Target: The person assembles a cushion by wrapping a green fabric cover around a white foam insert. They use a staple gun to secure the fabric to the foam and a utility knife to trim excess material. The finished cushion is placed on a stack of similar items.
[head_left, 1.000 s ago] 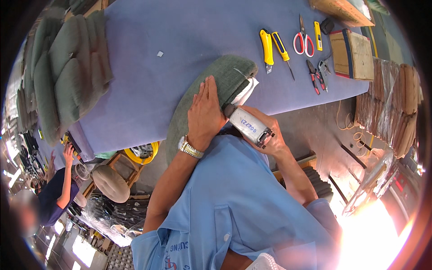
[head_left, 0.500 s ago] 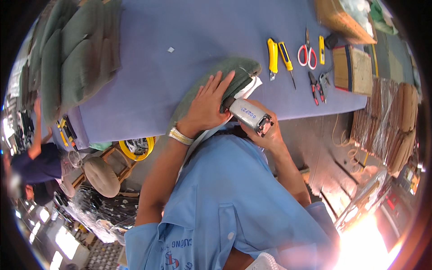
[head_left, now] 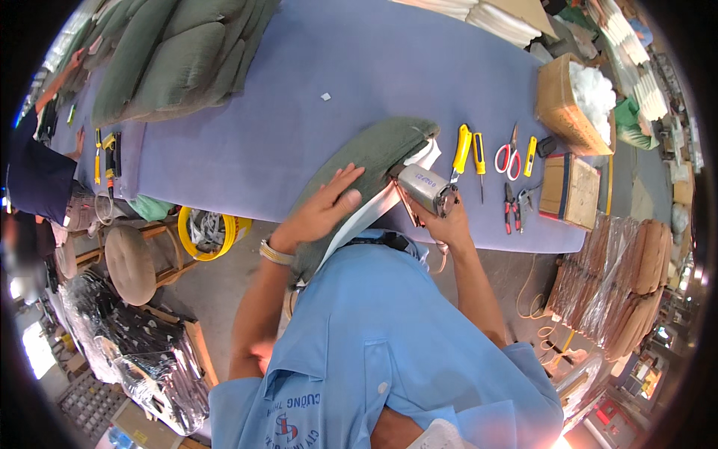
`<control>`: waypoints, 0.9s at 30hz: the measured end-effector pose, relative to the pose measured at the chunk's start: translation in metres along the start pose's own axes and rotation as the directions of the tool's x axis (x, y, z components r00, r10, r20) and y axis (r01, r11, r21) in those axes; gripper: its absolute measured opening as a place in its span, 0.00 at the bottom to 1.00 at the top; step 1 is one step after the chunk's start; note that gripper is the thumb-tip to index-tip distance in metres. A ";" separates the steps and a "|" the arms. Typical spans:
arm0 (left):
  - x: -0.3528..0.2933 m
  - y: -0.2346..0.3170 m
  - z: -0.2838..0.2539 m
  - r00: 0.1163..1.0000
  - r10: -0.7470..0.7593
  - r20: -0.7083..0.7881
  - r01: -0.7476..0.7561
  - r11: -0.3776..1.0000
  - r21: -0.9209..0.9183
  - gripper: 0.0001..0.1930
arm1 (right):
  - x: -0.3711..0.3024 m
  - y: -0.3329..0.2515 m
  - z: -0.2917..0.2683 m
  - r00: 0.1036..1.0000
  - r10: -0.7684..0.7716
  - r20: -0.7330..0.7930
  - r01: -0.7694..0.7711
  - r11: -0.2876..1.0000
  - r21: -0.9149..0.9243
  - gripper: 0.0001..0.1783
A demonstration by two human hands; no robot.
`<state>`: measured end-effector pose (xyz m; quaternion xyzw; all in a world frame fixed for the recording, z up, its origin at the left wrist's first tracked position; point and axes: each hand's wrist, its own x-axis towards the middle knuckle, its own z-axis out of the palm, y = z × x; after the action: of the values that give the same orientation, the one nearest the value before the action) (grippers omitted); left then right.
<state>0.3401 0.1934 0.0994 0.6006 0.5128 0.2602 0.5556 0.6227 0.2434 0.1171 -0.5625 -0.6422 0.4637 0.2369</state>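
Note:
A dark green padded cushion (head_left: 385, 146) stands on edge at the near side of the blue-covered table (head_left: 359, 67), with white lining (head_left: 372, 213) showing along its inner side. My left hand (head_left: 321, 213) is open, its fingers stretched over the cushion's green face; whether the palm touches cannot be made out. My right hand (head_left: 451, 224) is wrapped round the handle of a grey pneumatic staple gun (head_left: 426, 187). The gun's nose points left, at the cushion's lined side, and hides the spot where they meet. A hose fitting hangs below my right hand.
Right of the cushion lie a yellow cutter (head_left: 462, 150), a screwdriver (head_left: 479, 157), red-handled scissors (head_left: 509, 157) and pliers (head_left: 511, 209). A box of white stuffing (head_left: 565, 97) stands beyond. Green cushions (head_left: 176, 67) are piled far left, near another person (head_left: 41, 165). A yellow bucket (head_left: 196, 251) is below the table edge.
My left hand has drawn back from beside the staple gun, down and left along the cushion. The gun stays in my right hand at the cushion. The whole view has shifted.

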 end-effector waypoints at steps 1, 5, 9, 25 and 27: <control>0.007 -0.003 -0.006 1.000 -0.014 -0.001 0.014 1.000 -0.026 0.37 | 0.000 0.003 -0.001 1.000 -0.015 0.006 0.015 0.999 0.033 0.26; 0.053 -0.027 -0.024 0.993 -0.105 -0.047 0.105 0.994 0.005 0.36 | -0.001 0.012 -0.001 0.999 -0.030 0.038 0.027 0.996 0.081 0.26; 0.088 -0.060 -0.017 0.979 -0.187 -0.081 0.197 0.972 0.129 0.36 | -0.002 0.004 0.001 0.998 -0.028 0.058 0.022 0.995 0.097 0.25; 0.058 0.025 0.027 0.989 -0.065 -0.130 0.123 0.854 0.505 0.41 | 0.003 0.026 0.014 0.997 -0.079 0.000 0.077 0.977 0.199 0.29; 0.058 0.026 0.038 0.972 -0.045 -0.229 0.170 0.808 0.564 0.42 | 0.005 0.027 0.015 0.982 -0.189 -0.010 0.189 0.978 0.093 0.30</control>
<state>0.4016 0.2349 0.0999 0.6808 0.6553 0.1201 0.3044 0.6226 0.2419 0.0863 -0.4875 -0.6703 0.4682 0.3062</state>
